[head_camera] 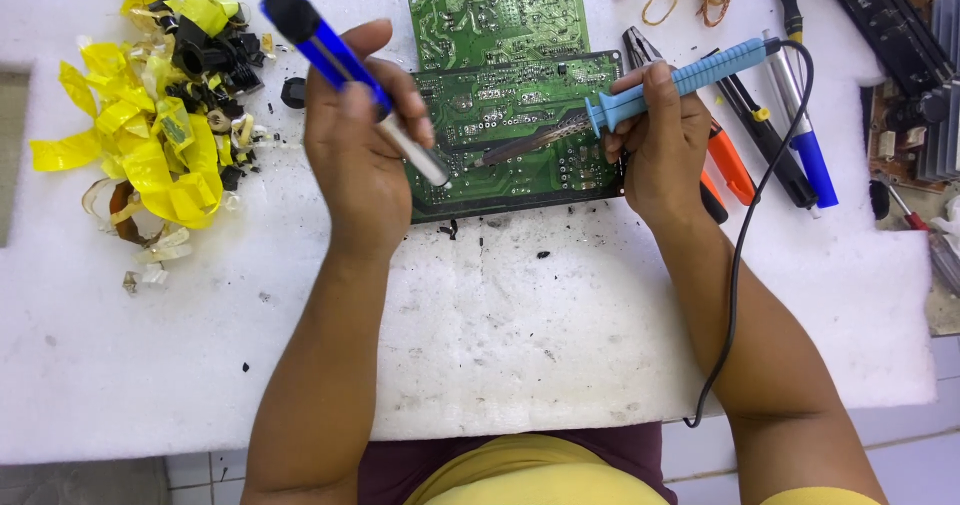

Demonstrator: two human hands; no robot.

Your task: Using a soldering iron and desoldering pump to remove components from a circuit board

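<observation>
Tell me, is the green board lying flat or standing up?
Flat. The green board lies solder-side up on the white foam sheet.

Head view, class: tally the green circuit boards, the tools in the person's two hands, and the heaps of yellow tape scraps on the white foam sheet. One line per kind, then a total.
Green circuit boards: 2, the near board and the far board
Tools in hands: 2, blue suction pump in the left hand, soldering iron in the right hand
Yellow tape heaps: 1
Total: 5
</observation>
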